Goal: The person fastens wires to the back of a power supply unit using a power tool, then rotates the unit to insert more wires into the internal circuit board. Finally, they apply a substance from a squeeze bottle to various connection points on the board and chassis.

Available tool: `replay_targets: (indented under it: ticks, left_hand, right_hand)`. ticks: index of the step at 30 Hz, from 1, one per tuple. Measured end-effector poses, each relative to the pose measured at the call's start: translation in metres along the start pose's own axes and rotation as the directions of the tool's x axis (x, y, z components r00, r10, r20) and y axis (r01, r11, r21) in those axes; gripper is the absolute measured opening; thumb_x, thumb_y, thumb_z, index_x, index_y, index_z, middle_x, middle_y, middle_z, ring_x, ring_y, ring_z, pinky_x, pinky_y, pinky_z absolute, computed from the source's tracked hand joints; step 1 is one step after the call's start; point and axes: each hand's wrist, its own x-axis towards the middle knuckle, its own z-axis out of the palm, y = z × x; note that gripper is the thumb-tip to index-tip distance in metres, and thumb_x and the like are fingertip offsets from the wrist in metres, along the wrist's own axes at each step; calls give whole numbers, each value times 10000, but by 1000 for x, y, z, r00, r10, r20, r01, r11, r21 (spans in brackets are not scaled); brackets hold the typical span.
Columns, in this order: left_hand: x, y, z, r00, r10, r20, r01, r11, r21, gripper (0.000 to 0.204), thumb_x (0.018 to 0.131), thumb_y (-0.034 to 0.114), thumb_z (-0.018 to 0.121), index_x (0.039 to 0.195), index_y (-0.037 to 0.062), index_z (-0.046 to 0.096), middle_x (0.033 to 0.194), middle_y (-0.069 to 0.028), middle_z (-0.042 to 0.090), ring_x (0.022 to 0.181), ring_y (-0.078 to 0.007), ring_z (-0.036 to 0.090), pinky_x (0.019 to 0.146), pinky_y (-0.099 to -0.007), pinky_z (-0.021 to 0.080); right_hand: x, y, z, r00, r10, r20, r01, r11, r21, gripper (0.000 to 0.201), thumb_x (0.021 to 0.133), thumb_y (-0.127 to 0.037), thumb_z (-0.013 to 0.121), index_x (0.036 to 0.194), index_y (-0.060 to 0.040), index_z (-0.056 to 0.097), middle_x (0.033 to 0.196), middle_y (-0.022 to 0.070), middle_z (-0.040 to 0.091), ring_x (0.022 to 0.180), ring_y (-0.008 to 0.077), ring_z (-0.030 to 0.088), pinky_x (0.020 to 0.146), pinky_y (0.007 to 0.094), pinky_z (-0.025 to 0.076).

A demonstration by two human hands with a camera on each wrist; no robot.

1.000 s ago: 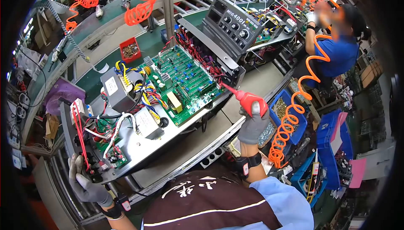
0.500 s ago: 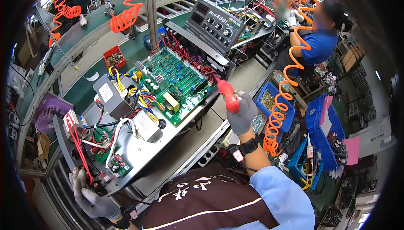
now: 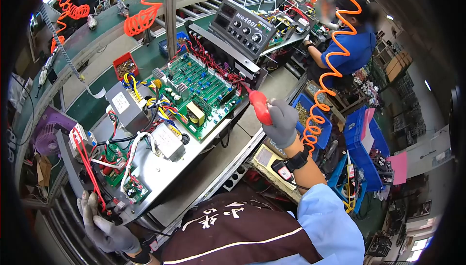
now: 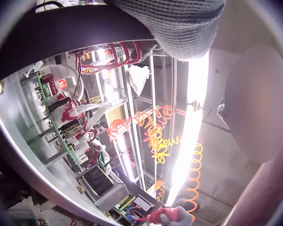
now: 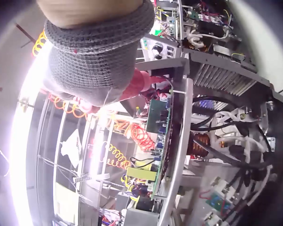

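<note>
My gloved right hand (image 3: pixel 281 123) grips a red squeeze bottle (image 3: pixel 260 107) with a pointed nozzle. The nozzle tip is close to the red wires (image 3: pixel 236 77) along the right edge of the green circuit board (image 3: pixel 198 90). That board sits on a metal chassis (image 3: pixel 174 165) carrying a grey boxed transformer (image 3: pixel 127 107). In the left wrist view the red bottle (image 4: pixel 156 216) shows small at the bottom. My gloved left hand (image 3: pixel 108 230) rests at the chassis's near left corner, fingers fairly straight beside the dark end panel (image 3: pixel 69 168).
A MIG400I control panel (image 3: pixel 241 29) stands tilted behind the board. A red bin (image 3: pixel 125 67) of small parts lies beyond the chassis. Blue bins (image 3: pixel 357 134) stand at right, near a hanging orange coiled hose (image 3: pixel 335 71). Another person in blue (image 3: pixel 347 51) works at the far right.
My right hand has brought the bottle left, its nozzle lower toward the wires by the board, and turned it. The head view has shifted; my left hand stays at the chassis corner.
</note>
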Motion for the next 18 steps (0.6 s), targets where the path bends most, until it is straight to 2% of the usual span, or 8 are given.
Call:
replay_targets:
  ticks: [2,8,10,14,18]
  left_hand:
    - [1,0,-1,1000,16,4,-16,1000,-22,341,908,-45,257,1169,-126,461,1212,-298,504,1077,-362,564,962,-419,473]
    - [0,2,0,1000,12,12,-13,1000,17,341,908,-42,260,1169,-124,463,1217,-295,502,1078,-359,565,962,-417,474]
    - [0,4,2,997,-72,-33,70,995,-64,402,834,-30,292,1181,-128,471,1067,-250,615,1169,-384,502,1011,-456,402]
    - [0,2,0,1000,-25,-8,25,1000,-16,404,830,-44,284,1181,-120,471,1069,-245,616,1163,-380,508,1013,-459,395]
    - [-2,-3,-2,1000,-16,-1,16,999,-45,398,835,-60,275,1182,-105,463,1067,-243,614,1154,-382,512,1003,-468,398]
  right_hand:
    - [-6,2,2,998,-2,-59,4,999,33,245,573,28,670,779,-3,541,791,159,594,617,329,589,526,363,473]
    - [2,-4,1,998,48,-27,-47,998,32,256,548,43,650,773,0,535,799,161,600,632,338,596,540,365,483]
    - [2,-5,2,998,51,-39,-50,998,24,256,551,41,649,776,-1,535,797,160,599,630,338,594,541,364,482]
    - [3,-6,6,997,50,-54,-49,999,14,266,545,39,649,784,-13,543,786,147,597,624,344,586,537,362,476]
    - [-3,-6,9,991,116,-64,-117,993,-10,233,604,16,694,783,-29,552,770,117,596,602,299,587,532,337,468]
